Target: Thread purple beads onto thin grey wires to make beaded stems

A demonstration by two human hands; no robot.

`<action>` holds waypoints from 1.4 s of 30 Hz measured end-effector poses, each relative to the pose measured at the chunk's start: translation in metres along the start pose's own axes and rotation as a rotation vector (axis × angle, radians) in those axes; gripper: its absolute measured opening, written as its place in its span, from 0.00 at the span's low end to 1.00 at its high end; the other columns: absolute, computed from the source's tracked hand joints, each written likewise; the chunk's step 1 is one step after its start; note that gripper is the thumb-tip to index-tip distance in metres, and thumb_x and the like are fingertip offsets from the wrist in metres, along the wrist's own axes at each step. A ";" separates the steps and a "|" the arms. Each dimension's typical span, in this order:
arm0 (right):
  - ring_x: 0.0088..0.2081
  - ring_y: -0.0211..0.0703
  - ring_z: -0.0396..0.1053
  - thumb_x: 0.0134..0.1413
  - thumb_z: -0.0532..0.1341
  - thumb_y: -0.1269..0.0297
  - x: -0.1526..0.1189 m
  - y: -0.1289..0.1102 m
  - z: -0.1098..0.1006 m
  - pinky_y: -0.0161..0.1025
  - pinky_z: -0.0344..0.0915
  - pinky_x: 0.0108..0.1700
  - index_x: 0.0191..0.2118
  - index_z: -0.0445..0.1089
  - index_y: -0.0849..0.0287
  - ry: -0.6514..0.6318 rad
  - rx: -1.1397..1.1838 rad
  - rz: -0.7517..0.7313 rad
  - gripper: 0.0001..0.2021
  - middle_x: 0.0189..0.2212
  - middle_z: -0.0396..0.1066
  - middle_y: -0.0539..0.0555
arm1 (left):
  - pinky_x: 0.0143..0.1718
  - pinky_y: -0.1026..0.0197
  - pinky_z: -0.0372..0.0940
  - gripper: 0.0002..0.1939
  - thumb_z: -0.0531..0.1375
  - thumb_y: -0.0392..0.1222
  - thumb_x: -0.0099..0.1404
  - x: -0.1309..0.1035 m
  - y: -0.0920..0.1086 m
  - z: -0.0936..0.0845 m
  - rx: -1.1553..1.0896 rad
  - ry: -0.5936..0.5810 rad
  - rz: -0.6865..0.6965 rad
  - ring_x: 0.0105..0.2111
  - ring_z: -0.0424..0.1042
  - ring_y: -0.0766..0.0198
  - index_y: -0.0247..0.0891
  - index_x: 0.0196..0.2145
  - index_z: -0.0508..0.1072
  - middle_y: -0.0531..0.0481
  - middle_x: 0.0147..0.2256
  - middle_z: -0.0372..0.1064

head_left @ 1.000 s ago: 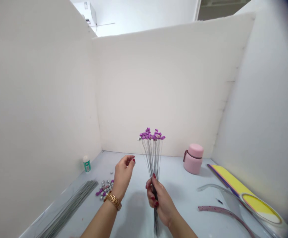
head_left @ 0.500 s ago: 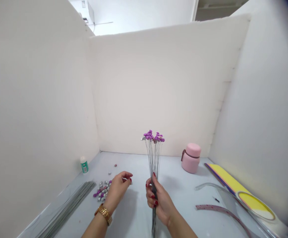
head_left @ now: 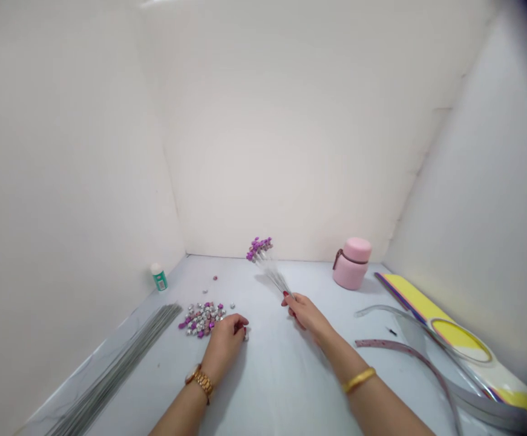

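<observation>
My right hand (head_left: 303, 312) is closed around the thin wire stems of a bunch topped with small purple stars (head_left: 259, 248); the bunch leans to the left above the table. My left hand (head_left: 229, 336), with a gold watch at the wrist, is low over the table beside a pile of silver, purple and pink stars (head_left: 202, 318). Its thumb and fingers are curled together, and a small silver star (head_left: 246, 334) shows at the fingertips. Left of the pile lies a bundle of bare grey wires (head_left: 127, 360).
A green and white bottle (head_left: 160, 277) stands by the left wall. At the back right is a pink flask (head_left: 353, 263). On the right lie a yellow sheet pack (head_left: 415, 297), a tape-like ring (head_left: 460, 340), clear strips and a pinkish strip (head_left: 402, 347).
The bunch has gone from upright to tilted left, and my right hand has moved forward and right. My left hand now has a silver star at its fingertips. The view has tipped down.
</observation>
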State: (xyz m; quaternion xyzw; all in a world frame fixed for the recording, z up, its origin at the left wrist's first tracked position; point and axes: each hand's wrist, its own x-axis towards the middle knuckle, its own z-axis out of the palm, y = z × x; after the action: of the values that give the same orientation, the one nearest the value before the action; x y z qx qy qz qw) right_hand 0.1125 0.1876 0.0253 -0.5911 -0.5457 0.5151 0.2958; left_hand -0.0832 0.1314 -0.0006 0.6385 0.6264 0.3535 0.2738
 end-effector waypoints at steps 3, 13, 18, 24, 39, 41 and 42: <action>0.40 0.43 0.65 0.56 0.54 0.63 0.006 0.001 -0.010 0.45 0.64 0.39 0.46 0.61 0.61 0.078 -0.232 -0.096 0.13 0.43 0.63 0.55 | 0.32 0.62 0.59 0.13 0.50 0.33 0.52 -0.001 -0.001 0.000 -0.007 0.001 0.006 0.29 0.69 0.61 0.35 0.31 0.72 0.48 0.27 0.72; 0.41 0.43 0.64 0.56 0.54 0.63 0.020 0.020 0.003 0.46 0.63 0.41 0.46 0.62 0.61 0.361 -0.841 -0.341 0.12 0.44 0.63 0.55 | 0.33 0.62 0.59 0.12 0.49 0.35 0.54 -0.008 0.000 0.000 -0.015 0.006 0.060 0.31 0.68 0.61 0.37 0.30 0.72 0.48 0.29 0.71; 0.41 0.43 0.65 0.56 0.54 0.63 0.027 0.027 0.003 0.46 0.63 0.40 0.46 0.62 0.60 0.368 -0.981 -0.401 0.12 0.44 0.63 0.55 | 0.34 0.62 0.58 0.11 0.50 0.34 0.54 -0.011 0.001 0.000 -0.007 0.011 0.073 0.32 0.68 0.61 0.37 0.29 0.72 0.48 0.29 0.70; 0.39 0.42 0.65 0.56 0.54 0.64 0.044 0.025 -0.010 0.44 0.64 0.39 0.46 0.61 0.61 0.400 -1.044 -0.385 0.12 0.44 0.63 0.55 | 0.33 0.63 0.58 0.11 0.50 0.35 0.55 -0.014 0.004 0.001 0.000 0.012 0.087 0.31 0.67 0.61 0.38 0.29 0.72 0.49 0.29 0.69; 0.34 0.43 0.63 0.52 0.50 0.71 -0.049 0.024 -0.008 0.38 0.57 0.36 0.30 0.65 0.58 0.191 -0.809 -0.607 0.08 0.29 0.66 0.52 | 0.34 0.62 0.59 0.10 0.51 0.35 0.55 -0.029 0.007 0.003 0.020 0.013 0.108 0.31 0.68 0.61 0.39 0.32 0.71 0.49 0.30 0.71; 0.32 0.41 0.63 0.52 0.49 0.72 -0.070 0.029 -0.003 0.36 0.58 0.34 0.29 0.64 0.57 0.101 -0.764 -0.598 0.09 0.28 0.66 0.50 | 0.35 0.62 0.60 0.11 0.51 0.34 0.55 -0.034 0.008 0.003 0.010 0.006 0.104 0.31 0.68 0.61 0.39 0.32 0.72 0.49 0.31 0.71; 0.32 0.40 0.63 0.52 0.49 0.73 -0.080 0.031 -0.001 0.35 0.58 0.34 0.29 0.64 0.57 0.058 -0.744 -0.592 0.09 0.27 0.66 0.50 | 0.35 0.62 0.60 0.11 0.51 0.34 0.55 -0.037 0.009 0.003 0.004 0.000 0.104 0.32 0.68 0.61 0.40 0.32 0.72 0.49 0.31 0.72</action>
State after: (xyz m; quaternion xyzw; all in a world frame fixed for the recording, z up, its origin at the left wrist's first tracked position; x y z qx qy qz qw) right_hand 0.1337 0.1046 0.0203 -0.4901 -0.8295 0.1616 0.2135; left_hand -0.0742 0.0940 0.0004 0.6707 0.5930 0.3661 0.2538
